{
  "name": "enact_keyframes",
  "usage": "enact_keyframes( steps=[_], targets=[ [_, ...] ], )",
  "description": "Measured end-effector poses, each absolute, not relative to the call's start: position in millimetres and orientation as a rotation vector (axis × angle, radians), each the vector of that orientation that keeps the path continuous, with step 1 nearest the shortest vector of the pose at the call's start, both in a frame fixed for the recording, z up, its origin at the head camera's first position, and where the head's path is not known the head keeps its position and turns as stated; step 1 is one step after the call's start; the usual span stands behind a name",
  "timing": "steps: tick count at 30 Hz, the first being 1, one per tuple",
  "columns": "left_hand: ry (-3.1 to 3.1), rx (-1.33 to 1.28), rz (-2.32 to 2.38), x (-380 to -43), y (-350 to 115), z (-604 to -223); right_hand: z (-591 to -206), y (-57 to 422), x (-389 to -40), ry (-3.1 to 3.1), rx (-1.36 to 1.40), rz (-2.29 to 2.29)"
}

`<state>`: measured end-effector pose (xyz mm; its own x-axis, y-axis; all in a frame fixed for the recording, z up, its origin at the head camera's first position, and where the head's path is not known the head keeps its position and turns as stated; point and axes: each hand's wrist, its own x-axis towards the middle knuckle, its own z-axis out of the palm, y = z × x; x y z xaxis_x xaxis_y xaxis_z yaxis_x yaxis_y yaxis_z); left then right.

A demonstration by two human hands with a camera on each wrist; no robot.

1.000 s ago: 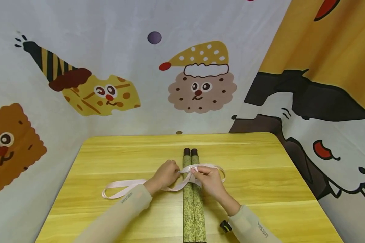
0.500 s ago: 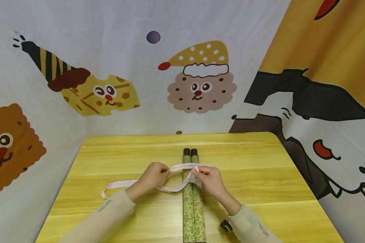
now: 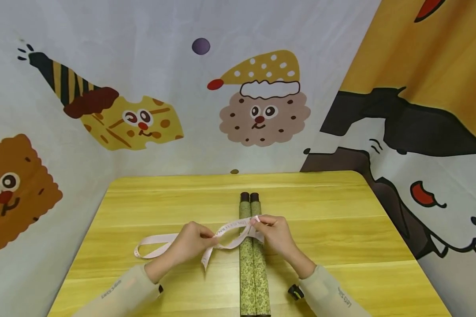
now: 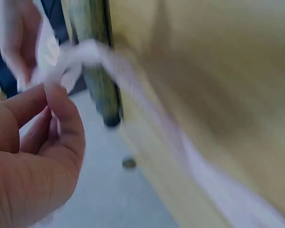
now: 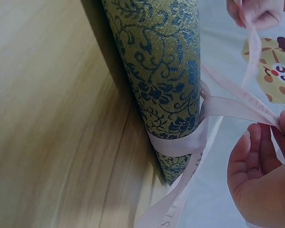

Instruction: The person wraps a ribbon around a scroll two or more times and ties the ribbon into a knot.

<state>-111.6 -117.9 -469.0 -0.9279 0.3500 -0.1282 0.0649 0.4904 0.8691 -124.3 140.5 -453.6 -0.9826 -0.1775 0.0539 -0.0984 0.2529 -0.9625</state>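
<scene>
Two rolled scrolls [image 3: 247, 273], covered in green floral brocade with black end knobs, lie side by side on the table. A pale pink printed ribbon [image 3: 232, 226] wraps round them; the right wrist view shows a band of this ribbon [image 5: 178, 146] against the brocade. My left hand [image 3: 190, 246], left of the scrolls, pinches the ribbon between thumb and forefinger, a short tail hanging below. Over the scrolls, my right hand [image 3: 277, 235] pinches another part of the ribbon. Between the hands the ribbon forms a loop. The left wrist view is blurred.
The wood-grain table [image 3: 321, 198] meets a cartoon-printed curtain [image 3: 162, 66] behind it. A small black object [image 3: 295, 292] with a yellowish mark lies beside my right sleeve. Another dark piece [image 3: 160, 289] shows partly behind my left sleeve. A ribbon loop lies left of my left hand.
My left hand has moved left and slightly toward me, drawing the ribbon from across the scrolls. A ribbon tail now hangs below it. My right hand stays almost in place, still pinching.
</scene>
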Motion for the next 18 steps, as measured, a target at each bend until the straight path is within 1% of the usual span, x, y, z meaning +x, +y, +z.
enact_keyframes(
  steps=[8, 12, 18],
  targets=[
    [2.127, 0.393, 1.518, -79, -84, -482, -481, 147, -136, 2.407, -0.283, -1.843],
    [2.081, 0.428, 1.543, -70, -70, -483, -485, 149, -138, 2.431, -0.349, -1.828],
    [2.048, 0.442, 1.568, -62, -52, -484, -484, 151, -139, 2.431, -0.35, -1.813]
  ],
)
